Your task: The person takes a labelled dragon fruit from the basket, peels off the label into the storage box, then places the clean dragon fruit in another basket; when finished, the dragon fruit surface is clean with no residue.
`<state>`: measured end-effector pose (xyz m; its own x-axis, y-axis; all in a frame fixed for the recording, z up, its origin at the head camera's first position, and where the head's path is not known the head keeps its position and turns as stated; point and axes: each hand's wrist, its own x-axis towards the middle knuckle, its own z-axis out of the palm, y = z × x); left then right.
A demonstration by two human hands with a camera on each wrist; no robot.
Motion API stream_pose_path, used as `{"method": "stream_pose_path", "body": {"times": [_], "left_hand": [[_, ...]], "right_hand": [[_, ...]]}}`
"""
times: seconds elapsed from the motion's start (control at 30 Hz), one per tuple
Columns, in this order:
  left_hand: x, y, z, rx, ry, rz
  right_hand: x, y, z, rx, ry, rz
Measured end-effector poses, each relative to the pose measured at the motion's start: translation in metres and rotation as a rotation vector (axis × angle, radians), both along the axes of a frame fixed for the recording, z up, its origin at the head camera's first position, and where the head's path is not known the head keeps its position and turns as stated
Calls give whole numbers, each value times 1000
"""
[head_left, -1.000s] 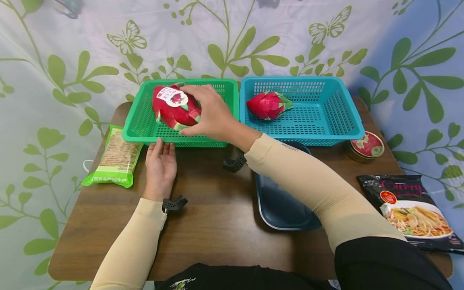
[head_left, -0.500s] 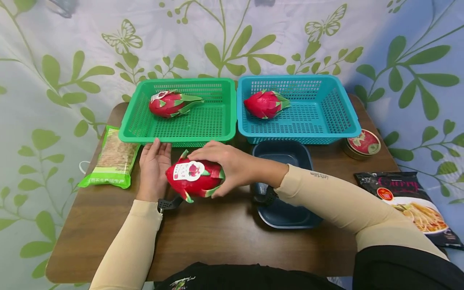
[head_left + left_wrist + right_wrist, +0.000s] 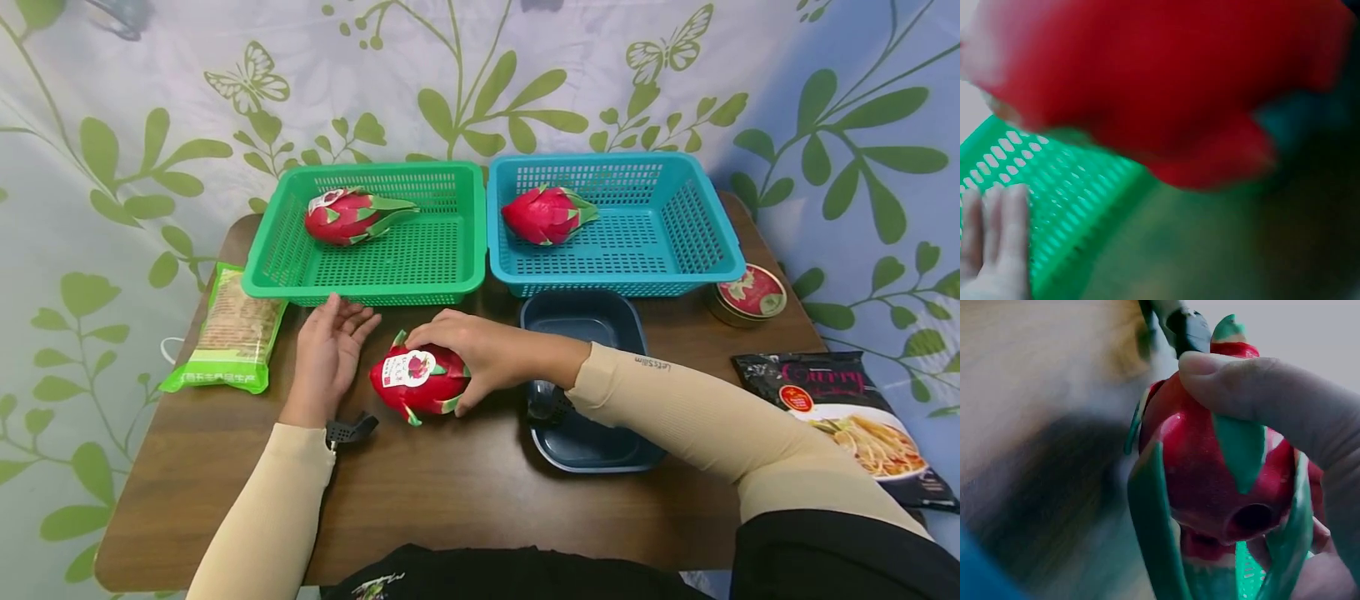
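1. Gripping the near fruit (image 3: 420, 379) by its leafy end with the right hand (image 3: 491, 354), thumb on one side and fingers curled round the other.
2. Holding it in front of the green basket (image 3: 405, 290), between the left hand (image 3: 326, 354) and the tub (image 3: 600, 446), with the white label (image 3: 408, 368) facing up; impossible to tell whether touching the table (image 3: 420, 500).
3. Showing the left palm upward, fingers loosely spread, tips by the green basket's front wall; cannot tell whether touching it.
4. See inside the green basket a second fruit (image 3: 341, 218), lying toward the left end, leaves pointing right.
5. See inside the blue basket (image 3: 622, 281) a third fruit (image 3: 546, 217), also toward the left end, leaves pointing right.
6. Find the tub just in front of the blue basket, partly hidden by the right arm.
7. Find, at far left, a bag (image 3: 238, 325) beside the green basket; at right, a tin (image 3: 752, 293) by the blue basket's front corner and, nearer, a noodle pack (image 3: 843, 425).
8. Seen from the left wrist: blurred red skin above green mesh.
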<state>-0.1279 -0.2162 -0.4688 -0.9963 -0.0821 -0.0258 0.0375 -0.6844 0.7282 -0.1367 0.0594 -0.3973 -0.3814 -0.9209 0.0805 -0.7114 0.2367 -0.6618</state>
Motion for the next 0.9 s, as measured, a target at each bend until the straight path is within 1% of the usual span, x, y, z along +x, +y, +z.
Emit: {"method": "stream_pose_path", "body": {"times": [0.03, 0.07, 0.1, 0.13, 0.2, 0.23, 0.27, 0.33, 0.4, 0.47, 0.57, 0.67, 0.7, 0.77, 0.83, 0.9], "left_hand": [[4, 2, -1, -110, 44, -61], [8, 4, -3, -231, 109, -124], [12, 5, -5, -346, 190, -184], [16, 6, -7, -443, 273, -246], [22, 7, -9, -617, 422, -342], [25, 8, -9, -691, 479, -377], [27, 9, -9, -748, 514, -405], [30, 12, -7, -825, 527, -442], [33, 16, -4, -877, 511, -455], [36, 20, 1, -897, 494, -453], [41, 24, 13, -898, 496, -448], [46, 27, 24, -903, 500, -451], [46, 28, 26, -903, 499, -454], [48, 30, 28, -917, 494, -462], [49, 30, 27, -928, 485, -470], [49, 31, 26, -932, 475, -474]], "right_hand": [[0, 0, 1, 18, -4, -3], [0, 1, 1, 37, -9, -6], [0, 2, 2, 52, -16, -10], [0, 3, 2, 67, -20, -14], [0, 5, 4, 98, -22, -27], [0, 6, 5, 112, -24, -33], [0, 8, 6, 126, -25, -40], [0, 11, 8, 127, -25, -48], [0, 14, 9, 88, -26, -68], [-1, 14, 11, 22, -24, -108], [-2, 12, 14, -54, -17, -185], [-3, 9, 18, -32, -83, -280], [-3, 9, 20, -18, -120, -302], [-3, 9, 23, 1, -205, -339], [-2, 10, 26, 7, -258, -347], [-1, 10, 29, 3, -274, -329]]}}
